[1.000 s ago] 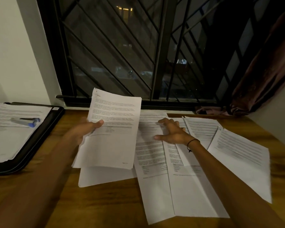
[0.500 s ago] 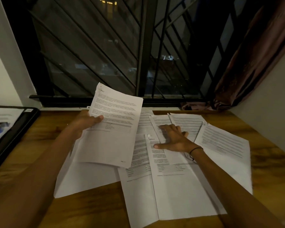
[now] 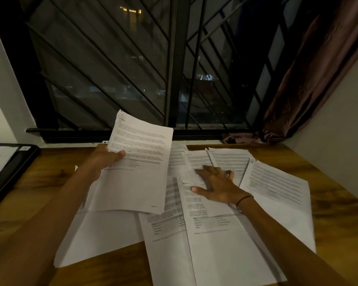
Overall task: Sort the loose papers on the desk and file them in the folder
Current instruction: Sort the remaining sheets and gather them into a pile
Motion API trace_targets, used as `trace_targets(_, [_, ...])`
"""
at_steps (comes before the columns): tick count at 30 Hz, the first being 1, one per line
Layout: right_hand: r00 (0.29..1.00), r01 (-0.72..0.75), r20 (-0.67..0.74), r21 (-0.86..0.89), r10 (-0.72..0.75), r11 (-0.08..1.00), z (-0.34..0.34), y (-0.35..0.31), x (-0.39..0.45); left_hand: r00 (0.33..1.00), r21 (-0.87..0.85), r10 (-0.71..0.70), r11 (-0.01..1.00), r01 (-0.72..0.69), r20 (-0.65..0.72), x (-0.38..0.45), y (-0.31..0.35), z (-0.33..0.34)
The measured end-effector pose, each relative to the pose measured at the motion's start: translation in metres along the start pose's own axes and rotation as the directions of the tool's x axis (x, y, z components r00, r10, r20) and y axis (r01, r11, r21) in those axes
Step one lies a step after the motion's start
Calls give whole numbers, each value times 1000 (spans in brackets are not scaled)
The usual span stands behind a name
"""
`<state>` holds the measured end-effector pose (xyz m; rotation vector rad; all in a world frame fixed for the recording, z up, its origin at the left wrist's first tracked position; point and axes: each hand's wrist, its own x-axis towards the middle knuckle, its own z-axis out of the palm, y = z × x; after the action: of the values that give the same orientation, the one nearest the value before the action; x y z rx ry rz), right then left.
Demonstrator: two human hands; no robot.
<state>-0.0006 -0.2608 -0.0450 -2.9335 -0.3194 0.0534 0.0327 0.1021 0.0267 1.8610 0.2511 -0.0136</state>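
I read this as a home study corner at night — a room in a flat, not an office. At the far edge of the wooden desk [image 3: 329, 205] I see a window [image 3: 116, 65] behind a black metal grille [image 3: 174, 62], with darkness and a few lit windows of another building outside. On the far right hangs a brownish curtain [image 3: 310, 79], its hem bunched on the sill, beside a plain pale wall [image 3: 339, 124]. Printed papers [image 3: 215, 250] lie spread over the desk, and at the left edge I see a black folder [image 3: 12, 172] lying open — paperwork done at home.
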Motion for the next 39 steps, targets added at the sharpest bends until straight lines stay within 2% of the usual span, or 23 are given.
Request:
trace_targets(6, [999,25,-41,-30,-26,999,6,-3,1,999,-31,-14,999,13,-52,6,2,7])
trace_targets(12, [998,54,-42,-5,-54,999,9,-2,0,999,2,-4,1000,4,-35,11,0,13])
trace_targets(16, [995,-12,-96,53,17,999,-1,1,4,1000,16,-13,1000,13,-26,14,2,20])
trace_targets(18, [996,-75,-53,-1,75,997,-1,5,8,1000,14,-17,1000,17,-19,17,3,26])
trace_targets(21, [995,-93,43,-42,95,995,7,7,9,1000,7,0,1000,0,-7,19,7,32])
trace_targets(31, [999,-51,-13,-55,51,997,7,7,9,1000,14,0,1000,0,28,27,12,47])
trace_targets(33, [999,-38,-5,-23,38,999,2,9,11,999,16,-2,1000,2,33,28,11,49])
trace_targets(35, [999,-35,-31,91,38,995,-7,11,12,999,18,1,1000,-1,38,28,12,50])
trace_targets(39, [968,-180,-123,277,220,944,-39,40,30,999,23,15,1000,-16,41,30,15,49])
